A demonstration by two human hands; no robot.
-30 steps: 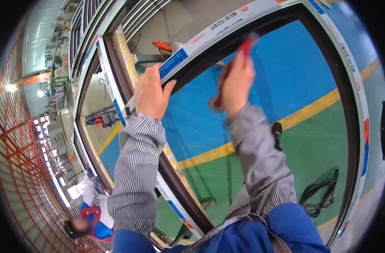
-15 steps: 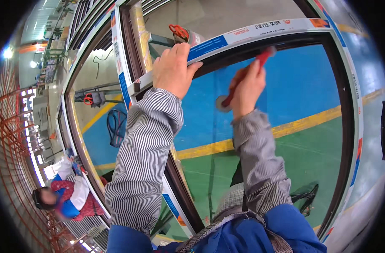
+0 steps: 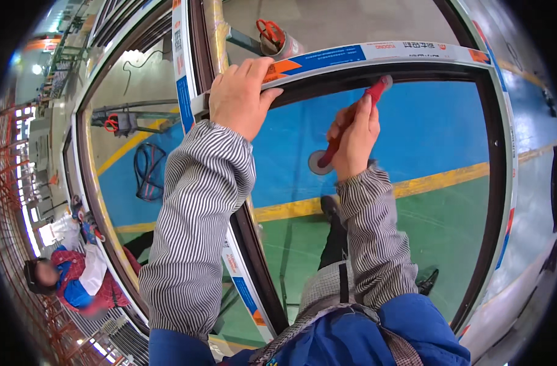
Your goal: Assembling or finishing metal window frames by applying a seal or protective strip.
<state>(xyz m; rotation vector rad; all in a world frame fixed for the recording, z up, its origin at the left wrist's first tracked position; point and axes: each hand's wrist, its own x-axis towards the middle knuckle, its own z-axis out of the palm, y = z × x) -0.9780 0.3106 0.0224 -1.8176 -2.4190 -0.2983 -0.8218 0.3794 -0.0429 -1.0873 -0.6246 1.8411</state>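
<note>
My left hand (image 3: 240,100) grips the upper bar of a dark window frame (image 3: 495,146) near its left corner. Its fingers lie over the taped top and the thumb is on the near side. In my right hand (image 3: 357,139) is a red spline roller (image 3: 348,119) with a wheel at either end. The upper wheel (image 3: 386,81) is at the dark inner edge of that bar; whether it presses into a groove cannot be made out. The lower wheel (image 3: 319,163) hangs over the opening. Printed protective tape (image 3: 382,52) covers the bar's top.
Behind the bar stands a bucket (image 3: 284,47) holding orange-handled tools. More framing lies to the left, with a coiled dark strap (image 3: 149,172) on the floor beneath. A co-worker (image 3: 77,274) stands at the far left. Below the opening, a yellow line (image 3: 437,179) crosses the blue and green floor.
My right hand and the roller have shifted slightly left along the bar. The left hand has slid a little left, uncovering an orange patch of tape. The whole view has shifted slightly.
</note>
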